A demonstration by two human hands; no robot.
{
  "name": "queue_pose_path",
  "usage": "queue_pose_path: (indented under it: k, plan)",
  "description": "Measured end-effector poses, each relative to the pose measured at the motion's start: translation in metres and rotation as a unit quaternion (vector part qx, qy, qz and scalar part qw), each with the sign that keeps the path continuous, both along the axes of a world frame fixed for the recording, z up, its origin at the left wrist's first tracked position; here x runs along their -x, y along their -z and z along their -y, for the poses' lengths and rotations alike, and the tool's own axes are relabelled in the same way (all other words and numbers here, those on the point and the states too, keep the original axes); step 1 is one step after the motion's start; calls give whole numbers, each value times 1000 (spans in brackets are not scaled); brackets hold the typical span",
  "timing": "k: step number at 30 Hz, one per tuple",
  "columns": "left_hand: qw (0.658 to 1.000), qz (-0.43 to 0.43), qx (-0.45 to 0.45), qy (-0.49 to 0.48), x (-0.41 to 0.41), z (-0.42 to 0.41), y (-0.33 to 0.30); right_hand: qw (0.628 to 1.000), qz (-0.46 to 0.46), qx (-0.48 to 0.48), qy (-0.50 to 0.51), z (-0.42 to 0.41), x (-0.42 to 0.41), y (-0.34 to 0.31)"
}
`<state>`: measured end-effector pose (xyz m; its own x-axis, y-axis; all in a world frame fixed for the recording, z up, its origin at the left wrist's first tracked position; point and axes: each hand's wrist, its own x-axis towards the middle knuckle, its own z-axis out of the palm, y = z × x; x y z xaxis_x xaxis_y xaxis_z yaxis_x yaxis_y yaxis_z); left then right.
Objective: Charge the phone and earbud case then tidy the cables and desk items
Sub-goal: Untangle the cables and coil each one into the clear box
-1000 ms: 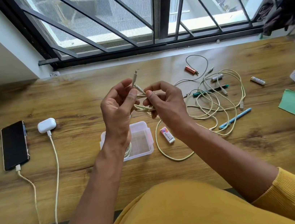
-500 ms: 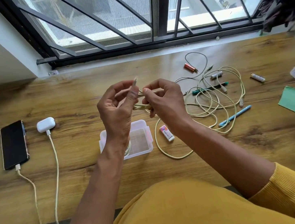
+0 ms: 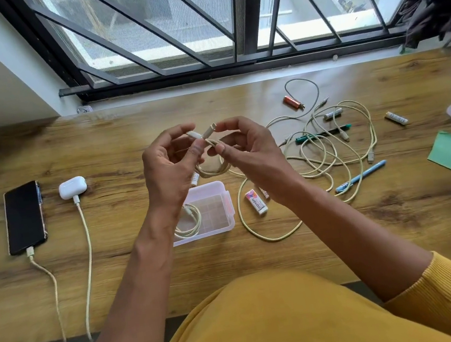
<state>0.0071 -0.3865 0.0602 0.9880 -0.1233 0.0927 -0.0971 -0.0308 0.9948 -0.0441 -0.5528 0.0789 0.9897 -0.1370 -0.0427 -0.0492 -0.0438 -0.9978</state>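
Both hands are raised above the surface (image 3: 117, 273) and work one coiled cream cable (image 3: 214, 169): the left hand (image 3: 167, 167) pinches a white plug end between thumb and fingers, and the right hand (image 3: 247, 150) pinches the coil's wrapped strands just beside it, the second plug sticking up between them. Below the hands stands an open clear box (image 3: 224, 203) with another coiled cable (image 3: 191, 223) inside, partly hidden by the left wrist. Just right of it lies an eraser (image 3: 256, 202); its label is too blurred to read surely. Further right sprawls a loose tangle of cables (image 3: 331, 150) among pens and batteries whose print is illegible. Far left, the phone (image 3: 23, 218) and earbud case (image 3: 72, 187) each lie plugged in, well apart from both hands.
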Motion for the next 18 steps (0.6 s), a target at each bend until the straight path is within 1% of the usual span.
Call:
queue_pose_path:
  k: [3, 5, 7, 11, 15, 18]
  plan:
    - [999, 6, -36, -4, 1, -9, 1, 999, -23, 16, -22, 1, 1, 1]
    - [999, 6, -50, 15, 4, -15, 4, 999, -35, 12, -31, 0, 1, 3]
    - [997, 3, -71, 38, 8, -21, 8, 998, -44, 30, -27, -1, 1, 8]
    - [991, -36, -109, 65, 21, -36, 21, 994, -70, 83, -29, -4, 1, 22]
    - [984, -65, -152, 63, 35, -50, 31, 987, -105, 102, -69, -12, 5, 38]
    - [976, -74, -197, 51, 42, -56, 33, 983, -102, 128, -84, -19, 7, 50]
